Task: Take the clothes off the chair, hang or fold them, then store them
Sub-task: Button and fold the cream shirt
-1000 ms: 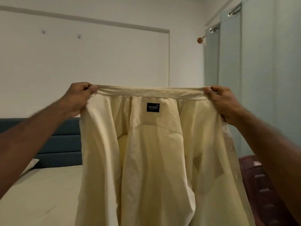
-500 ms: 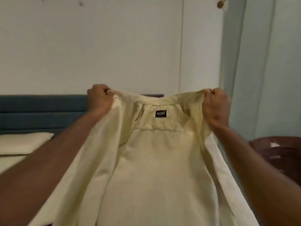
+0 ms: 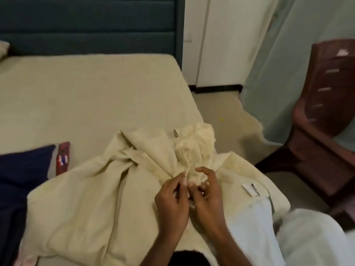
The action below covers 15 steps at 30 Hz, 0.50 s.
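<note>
Your left hand (image 3: 172, 203) and right hand (image 3: 206, 196) sit together at lower centre, fingertips pinching a bunched fold of the cream shirt (image 3: 107, 189), which lies crumpled on the bed (image 3: 86, 96). Spread the cloth flat and smooth the creases before you fold it.

A bed with a beige sheet (image 3: 92, 89) and a dark teal padded headboard (image 3: 86, 24) stands against a white wall (image 3: 221, 35), a pale blue-green curtain (image 3: 288, 64) hanging over the beige floor (image 3: 221, 112).
</note>
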Each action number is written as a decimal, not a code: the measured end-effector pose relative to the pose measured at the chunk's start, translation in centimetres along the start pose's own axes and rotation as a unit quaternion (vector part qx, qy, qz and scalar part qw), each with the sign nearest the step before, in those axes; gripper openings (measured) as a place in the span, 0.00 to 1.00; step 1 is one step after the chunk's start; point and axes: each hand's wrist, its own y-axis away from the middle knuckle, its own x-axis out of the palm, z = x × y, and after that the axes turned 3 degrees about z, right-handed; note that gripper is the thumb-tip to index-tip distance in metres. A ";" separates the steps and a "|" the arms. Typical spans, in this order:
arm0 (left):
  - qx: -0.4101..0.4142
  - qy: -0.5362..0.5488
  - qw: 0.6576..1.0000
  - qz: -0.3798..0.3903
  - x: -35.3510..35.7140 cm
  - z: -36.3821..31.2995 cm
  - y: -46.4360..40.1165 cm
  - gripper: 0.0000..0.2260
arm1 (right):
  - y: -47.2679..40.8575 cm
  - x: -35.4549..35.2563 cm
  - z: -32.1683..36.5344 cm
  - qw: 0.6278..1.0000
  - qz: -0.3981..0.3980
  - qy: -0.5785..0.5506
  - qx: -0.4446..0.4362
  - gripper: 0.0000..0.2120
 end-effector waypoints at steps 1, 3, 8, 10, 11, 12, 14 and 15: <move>-0.018 0.024 1.000 0.006 0.0 -0.1 0.4 0.08 | 0.4 -0.5 -0.1 0.999 0.024 -0.043 0.010 0.14; -0.039 0.077 0.996 -0.004 -0.3 -1.3 0.0 0.09 | 0.4 -1.4 0.3 0.995 0.051 -0.087 0.003 0.18; -0.102 0.158 0.982 -0.009 -1.1 -1.6 -0.2 0.09 | 1.3 -0.4 1.2 0.993 0.033 0.079 -0.079 0.17; -0.108 0.170 0.979 -0.008 -1.3 -1.4 -0.2 0.10 | 1.0 -0.4 0.9 0.987 -0.013 0.115 -0.109 0.15; -0.103 0.170 0.980 -0.010 -1.4 -1.3 -0.2 0.11 | 0.8 -0.6 0.7 0.979 -0.035 0.143 -0.141 0.14; -0.097 0.169 0.981 -0.012 -1.6 -1.2 -0.3 0.12 | 0.6 -1.0 0.3 0.963 -0.057 0.192 -0.181 0.13; -0.089 0.167 0.982 -0.013 -2.0 -1.2 -0.6 0.13 | 0.1 -2.0 -0.4 0.926 -0.073 0.277 -0.245 0.10; -0.087 0.173 0.981 -0.014 -2.2 -1.3 -0.7 0.13 | -0.1 -2.3 -0.7 0.917 -0.072 0.291 -0.263 0.09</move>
